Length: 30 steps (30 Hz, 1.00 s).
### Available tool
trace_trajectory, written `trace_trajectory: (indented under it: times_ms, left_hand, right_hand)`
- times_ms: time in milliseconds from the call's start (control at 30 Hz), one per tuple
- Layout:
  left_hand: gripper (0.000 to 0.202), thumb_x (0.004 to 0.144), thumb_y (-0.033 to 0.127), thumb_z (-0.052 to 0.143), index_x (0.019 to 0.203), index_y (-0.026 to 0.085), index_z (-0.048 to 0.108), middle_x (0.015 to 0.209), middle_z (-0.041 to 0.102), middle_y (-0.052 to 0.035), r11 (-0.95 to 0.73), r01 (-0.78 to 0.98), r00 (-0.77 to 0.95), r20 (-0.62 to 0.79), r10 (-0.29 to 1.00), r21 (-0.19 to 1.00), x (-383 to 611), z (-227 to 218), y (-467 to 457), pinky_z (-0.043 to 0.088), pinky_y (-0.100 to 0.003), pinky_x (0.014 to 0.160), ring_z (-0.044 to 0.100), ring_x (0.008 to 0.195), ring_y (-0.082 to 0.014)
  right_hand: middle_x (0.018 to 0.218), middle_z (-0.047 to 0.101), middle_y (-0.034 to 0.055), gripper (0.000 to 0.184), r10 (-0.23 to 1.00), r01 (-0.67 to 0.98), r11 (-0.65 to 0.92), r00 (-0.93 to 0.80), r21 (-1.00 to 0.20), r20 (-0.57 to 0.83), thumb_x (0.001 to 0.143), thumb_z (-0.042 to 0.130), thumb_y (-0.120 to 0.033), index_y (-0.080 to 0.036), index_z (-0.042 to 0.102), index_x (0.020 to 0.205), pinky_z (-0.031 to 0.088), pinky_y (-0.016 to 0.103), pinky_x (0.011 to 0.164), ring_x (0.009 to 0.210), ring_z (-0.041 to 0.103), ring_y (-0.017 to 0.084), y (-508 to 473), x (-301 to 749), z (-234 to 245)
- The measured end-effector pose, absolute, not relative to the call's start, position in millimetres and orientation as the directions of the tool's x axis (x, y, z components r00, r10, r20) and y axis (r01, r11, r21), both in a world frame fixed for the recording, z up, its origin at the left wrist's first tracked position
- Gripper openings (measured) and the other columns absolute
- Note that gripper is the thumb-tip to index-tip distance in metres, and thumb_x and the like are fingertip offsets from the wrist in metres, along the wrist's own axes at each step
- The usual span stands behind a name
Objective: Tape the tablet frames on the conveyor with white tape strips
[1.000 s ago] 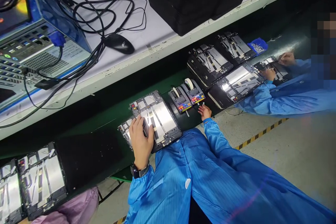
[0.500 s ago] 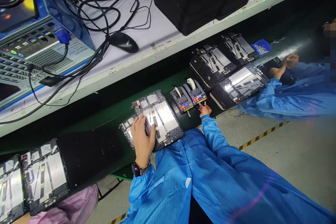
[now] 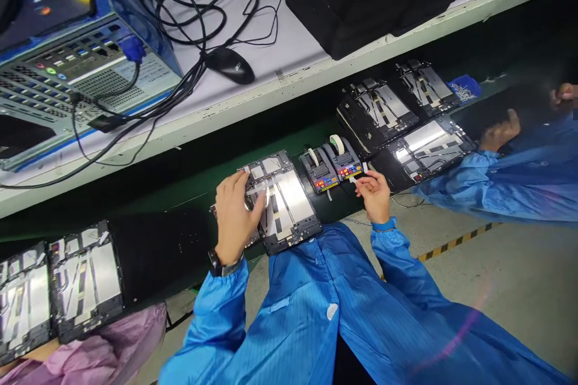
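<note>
An opened tablet point(image 3: 291, 198), its metal plate and flat cables exposed, lies at the bench edge in front of me, partly over another opened unit. My left hand point(image 3: 237, 213) lies across its left side, thumb and fingers spread, with a pale strip showing near the thumb. To the right stand two grey tape dispensers with lit displays, the left dispenser point(image 3: 319, 169) and the right dispenser point(image 3: 343, 159). Just before the right one, my right hand point(image 3: 374, 195) pinches a small piece of white tape point(image 3: 353, 180) between its fingertips. A short tape end hangs from the left dispenser.
More opened tablets point(image 3: 85, 280) lie at left beside a pink sleeve point(image 3: 99, 352). Others point(image 3: 383, 105) sit at right, near a blue tray point(image 3: 464, 89) and a co-worker's hand point(image 3: 501, 131). A white shelf point(image 3: 271, 81) carries a computer point(image 3: 103, 66), cables and a mouse point(image 3: 229, 65).
My right hand has drawn back rightward from the dispenser front, white tape showing at its fingers. My left hand has shifted left on the tablet. The co-worker's hands have moved apart.
</note>
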<state>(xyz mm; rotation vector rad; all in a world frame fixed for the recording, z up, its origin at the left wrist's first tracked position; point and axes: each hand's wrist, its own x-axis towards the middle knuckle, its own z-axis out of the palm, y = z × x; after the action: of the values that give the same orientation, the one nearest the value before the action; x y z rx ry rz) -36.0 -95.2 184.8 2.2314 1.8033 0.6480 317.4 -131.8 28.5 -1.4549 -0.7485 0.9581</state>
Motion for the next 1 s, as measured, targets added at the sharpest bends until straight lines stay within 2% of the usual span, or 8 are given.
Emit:
trace_trajectory:
  times_ms: [100,233,400,567,700,833,900,1000]
  left_hand:
    - [0.069,0.094,0.05,0.063,0.152,0.018,0.043,0.154,0.048,-0.0185,-0.285,0.886,0.259,0.12,0.958,0.366,-21.4,184.4,-62.7,0.037,-0.054,0.118,0.043,0.144,-0.0362]
    - [0.089,0.087,0.058,0.069,0.156,0.012,0.035,0.16,0.04,-0.0235,-0.276,0.912,0.288,0.005,0.957,0.304,-0.6,172.3,-27.1,0.03,-0.058,0.121,0.035,0.149,-0.0401]
    - [0.087,0.089,0.059,0.065,0.157,0.014,0.035,0.162,0.039,-0.0222,-0.239,0.927,0.278,-0.103,0.955,0.291,8.6,171.0,-4.9,0.024,-0.056,0.124,0.034,0.151,-0.0377]
    - [0.087,0.089,0.062,0.064,0.155,0.012,0.038,0.158,0.045,-0.0232,-0.206,0.926,0.267,-0.163,0.95,0.316,24.8,170.9,4.3,0.024,-0.056,0.123,0.039,0.147,-0.0387]
    - [0.077,0.093,0.051,0.061,0.155,0.011,0.038,0.155,0.048,-0.023,-0.165,0.938,0.226,-0.176,0.958,0.306,32.8,168.0,7.6,0.021,-0.057,0.123,0.041,0.146,-0.0379]
    - [0.074,0.094,0.051,0.06,0.155,0.016,0.04,0.158,0.047,-0.0188,-0.181,0.923,0.281,-0.272,0.92,0.341,13.8,165.6,12.9,0.024,-0.055,0.123,0.041,0.147,-0.0361]
    - [0.069,0.094,0.051,0.059,0.153,0.019,0.044,0.157,0.05,-0.0162,-0.179,0.92,0.293,-0.31,0.904,0.348,1.3,164.2,17.3,0.024,-0.055,0.122,0.042,0.146,-0.0352]
    - [0.063,0.093,0.053,0.059,0.148,0.023,0.052,0.151,0.057,-0.013,-0.164,0.92,0.296,-0.358,0.885,0.355,-10.0,163.9,24.9,0.027,-0.053,0.121,0.047,0.142,-0.0344]
  right_hand:
    - [0.098,0.067,0.0005,0.063,0.973,-0.019,-0.02,0.228,-1.0,-0.024,0.079,0.081,-0.038,-0.027,0.048,0.131,0.053,0.026,0.061,0.071,0.064,0.014,-87.7,305.9,75.8]
    - [0.111,0.062,0.0037,0.07,0.989,0.088,0.141,0.03,-0.986,0.144,0.078,0.08,-0.037,-0.028,0.044,0.137,0.054,0.027,0.066,0.077,0.063,0.013,-34.5,261.3,106.2]
    - [0.126,0.056,0.008,0.075,0.972,0.203,0.213,-0.144,-0.956,0.186,0.081,0.073,-0.036,-0.028,0.037,0.147,0.055,0.029,0.068,0.087,0.063,0.016,4.4,214.5,105.1]
    - [0.129,0.055,0.0086,0.079,0.974,0.216,0.196,-0.158,-0.957,0.164,0.079,0.072,-0.035,-0.028,0.036,0.149,0.055,0.031,0.068,0.088,0.063,0.017,24.4,208.9,92.9]
    - [0.121,0.057,0.0065,0.075,0.983,0.113,0.121,-0.149,-0.986,0.104,0.08,0.073,-0.041,-0.028,0.038,0.145,0.055,0.03,0.071,0.084,0.062,0.015,26.9,221.0,86.5]
    - [0.109,0.061,0.004,0.07,0.974,0.059,0.111,-0.204,-0.992,0.097,0.083,0.074,-0.045,-0.026,0.041,0.142,0.055,0.031,0.074,0.078,0.06,0.014,24.1,230.4,93.8]
    - [0.107,0.061,0.0035,0.07,0.965,0.091,0.147,-0.232,-0.985,0.123,0.083,0.075,-0.044,-0.026,0.041,0.142,0.054,0.031,0.072,0.077,0.059,0.014,24.5,227.9,99.6]
    - [0.115,0.058,0.0056,0.078,0.947,0.209,0.241,-0.264,-0.948,0.183,0.08,0.077,-0.04,-0.027,0.038,0.147,0.053,0.031,0.069,0.082,0.059,0.016,28.3,214.7,105.3]
